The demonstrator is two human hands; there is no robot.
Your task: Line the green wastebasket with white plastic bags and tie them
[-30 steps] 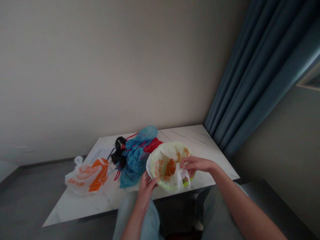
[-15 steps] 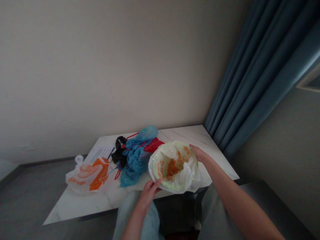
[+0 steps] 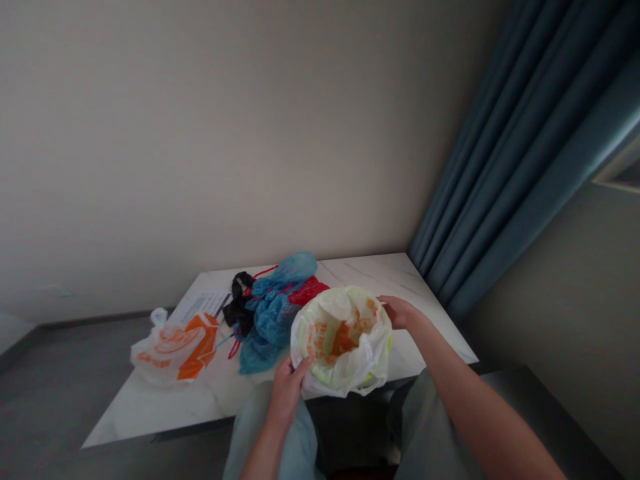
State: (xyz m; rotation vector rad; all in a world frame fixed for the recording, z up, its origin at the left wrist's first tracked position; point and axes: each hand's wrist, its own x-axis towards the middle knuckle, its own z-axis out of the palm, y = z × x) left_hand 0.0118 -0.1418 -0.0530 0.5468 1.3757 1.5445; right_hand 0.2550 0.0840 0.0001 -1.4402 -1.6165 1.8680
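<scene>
A round, pale green bin (image 3: 386, 343) lined with a white plastic bag (image 3: 373, 370) is held over the near edge of the table. Its mouth tilts toward me, and orange print shows on the bag inside. My left hand (image 3: 290, 383) grips the near left rim, thumb over the folded bag edge. At the far right rim, my right hand (image 3: 397, 312) is closed on the bin; some of its fingers are hidden behind it. Left of the bin lies a crumpled blue plastic bag (image 3: 275, 327), with a red bag (image 3: 309, 291) beside it.
A white and orange plastic bag (image 3: 173, 350) lies on the marble-patterned table (image 3: 145, 420) at the left, near a printed sheet (image 3: 200, 305). A black bag (image 3: 240, 313) touches the blue one. A blue curtain (image 3: 480, 173) hangs at the right.
The bin has shifted slightly left and a little toward me, turning somewhat in my hands. Both hands have moved with it. The bags on the table stay where they were.
</scene>
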